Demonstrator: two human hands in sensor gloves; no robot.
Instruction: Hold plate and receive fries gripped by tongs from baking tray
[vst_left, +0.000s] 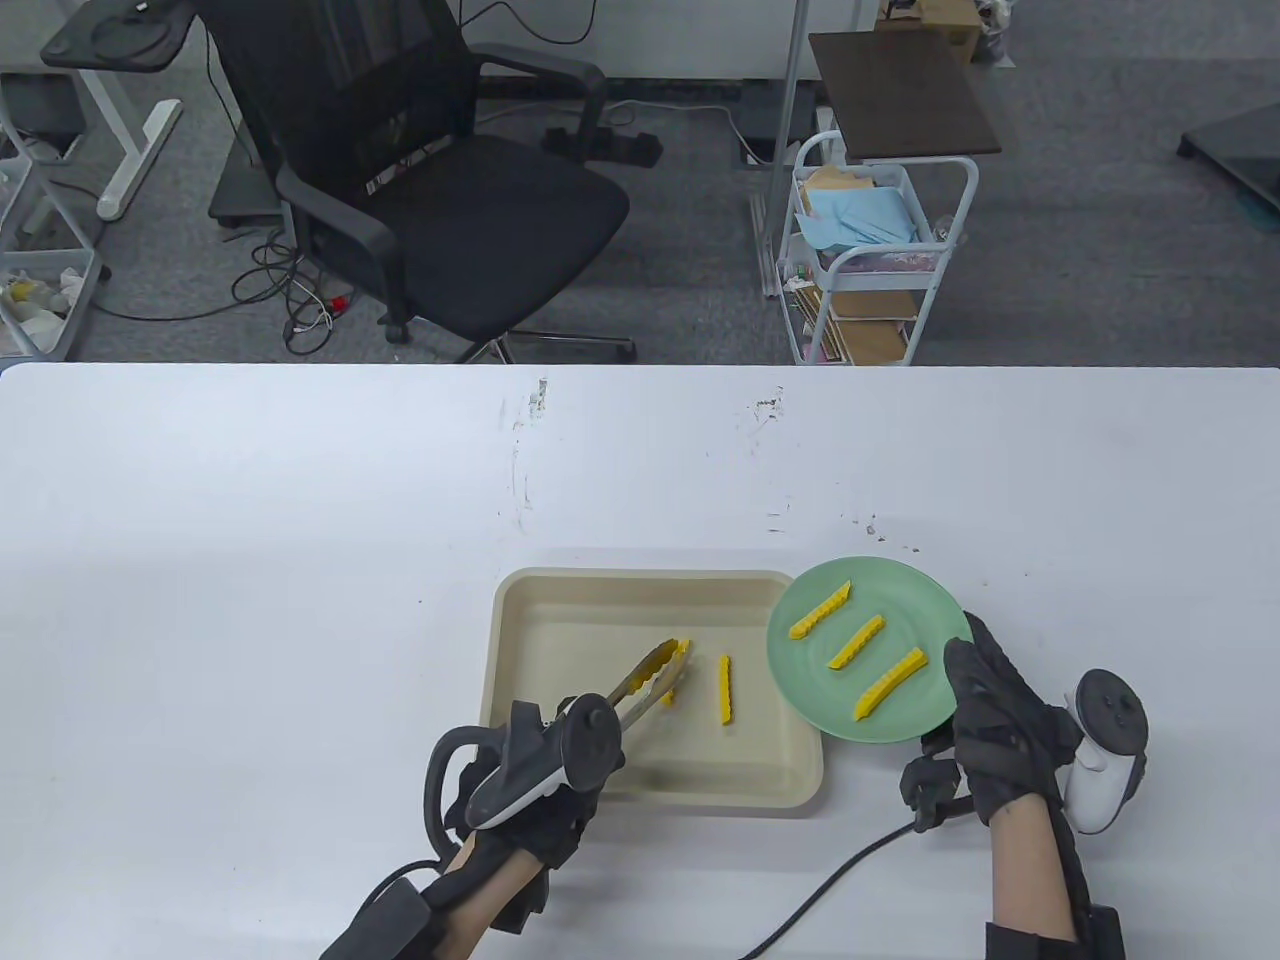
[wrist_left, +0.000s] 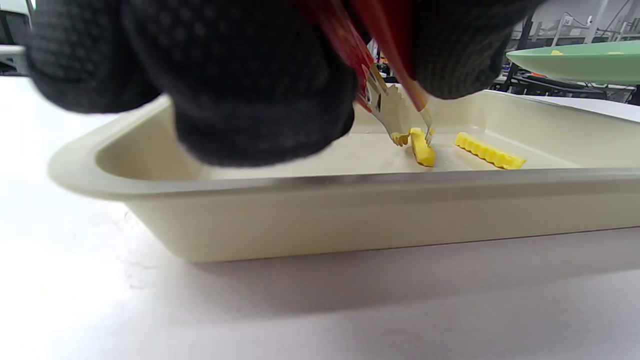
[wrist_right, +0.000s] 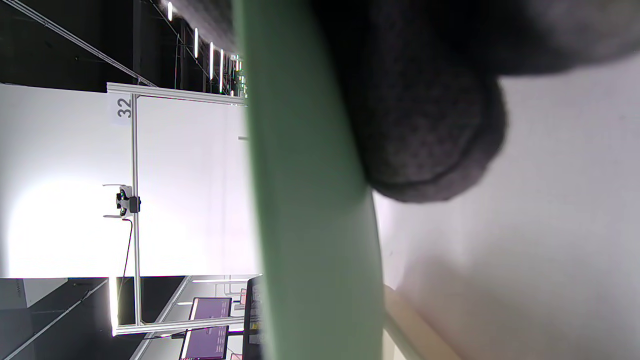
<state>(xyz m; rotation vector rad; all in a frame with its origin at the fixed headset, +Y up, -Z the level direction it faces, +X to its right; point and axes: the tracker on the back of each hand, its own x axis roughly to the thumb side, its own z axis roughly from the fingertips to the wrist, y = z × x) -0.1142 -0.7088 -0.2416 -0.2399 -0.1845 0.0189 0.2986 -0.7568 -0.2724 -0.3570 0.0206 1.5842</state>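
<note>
Left hand (vst_left: 530, 790) at 6 o'clock gripping tongs (vst_left: 650, 685) over tray (vst_left: 520, 640) fry (wrist_left: 422, 147), right hand (vst_left: 995, 730) at 4 o'clock, fingers clamping plate (vst_left: 800, 640) rim.

The left hand (vst_left: 530, 790) holds tongs (vst_left: 650, 685) over the tray (vst_left: 560, 600); the right hand (vst_left: 1000, 740) holds the green plate (vst_left: 900, 600).

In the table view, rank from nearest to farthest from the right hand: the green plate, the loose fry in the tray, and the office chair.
From the right hand:
1. Green plate, gripped at its near right rim.
2. Loose fry, left of the plate, lying in the tray.
3. Office chair, on the floor beyond the table's far edge, upper left.
</note>
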